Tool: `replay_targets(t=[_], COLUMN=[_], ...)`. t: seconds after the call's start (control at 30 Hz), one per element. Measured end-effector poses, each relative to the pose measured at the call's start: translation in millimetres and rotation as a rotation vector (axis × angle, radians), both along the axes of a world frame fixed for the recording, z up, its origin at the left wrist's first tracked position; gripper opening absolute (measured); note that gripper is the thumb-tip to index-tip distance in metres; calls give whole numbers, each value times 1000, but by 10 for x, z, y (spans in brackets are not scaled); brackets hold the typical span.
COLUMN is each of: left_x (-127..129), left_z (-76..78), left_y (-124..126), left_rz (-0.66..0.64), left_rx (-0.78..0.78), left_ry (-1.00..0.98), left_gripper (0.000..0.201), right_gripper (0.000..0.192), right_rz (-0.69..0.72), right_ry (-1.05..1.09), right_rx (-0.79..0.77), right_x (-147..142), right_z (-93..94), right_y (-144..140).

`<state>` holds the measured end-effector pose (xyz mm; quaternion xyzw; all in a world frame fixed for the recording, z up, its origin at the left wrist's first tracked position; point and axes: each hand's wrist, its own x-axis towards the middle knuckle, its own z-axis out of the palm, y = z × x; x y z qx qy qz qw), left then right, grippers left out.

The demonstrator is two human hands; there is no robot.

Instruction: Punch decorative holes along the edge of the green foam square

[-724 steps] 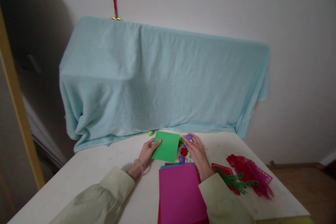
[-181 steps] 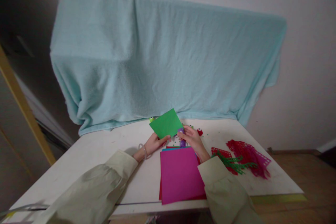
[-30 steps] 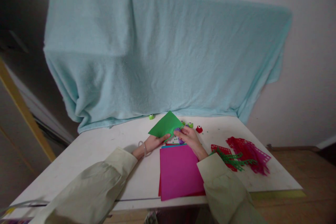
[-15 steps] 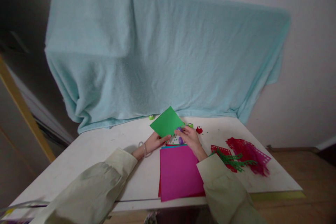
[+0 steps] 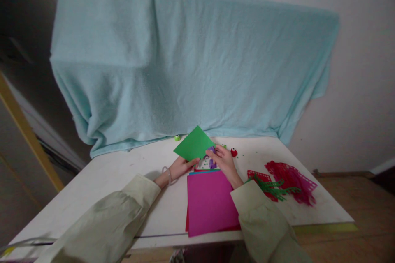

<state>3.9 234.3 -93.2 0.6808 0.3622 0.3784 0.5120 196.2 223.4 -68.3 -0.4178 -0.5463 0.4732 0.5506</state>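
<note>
Head view of a white table (image 5: 108, 189) with a pale blue cloth (image 5: 191, 65) hanging behind it. The left hand (image 5: 182, 167) pinches the near corner of a green sheet (image 5: 193, 146) between thumb and fingers, holding the sheet tilted up off the table. The right hand (image 5: 224, 162), just right of the green sheet, has its grip closed on a small purple punch (image 5: 211, 162) at the sheet's right edge; how far the edge sits inside the punch cannot be told. Both forearms wear pale sleeves, and a clear bangle (image 5: 167, 174) circles the left wrist.

Just nearer the person than the green sheet lies a magenta sheet (image 5: 210, 203), flat on top of a small stack whose red and blue edges show at its left and far sides. Behind the green sheet, close to the cloth, sits a small green punch (image 5: 177, 137); to its right, beyond the right hand, sits a red punch (image 5: 233, 152). Well right of the green sheet, red and green lace-cut paper strips (image 5: 282, 185) lie in a loose heap.
</note>
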Motion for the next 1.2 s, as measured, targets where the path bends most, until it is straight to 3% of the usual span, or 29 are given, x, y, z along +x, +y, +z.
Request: replay_targets(t=[0.13,1.2], left_x=[-6,-21], left_z=[-32,-61], left_y=[13,33], left_rz=[-14,-45], left_rx=[0,-4], left_ry=[14,58], left_gripper=[43,41], right_gripper=[36,40], right_rz=[-59,-87], right_ry=[-15,14], right_rx=[24,1], right_x=[12,38], right_z=[4,-65], right_y=[12,86])
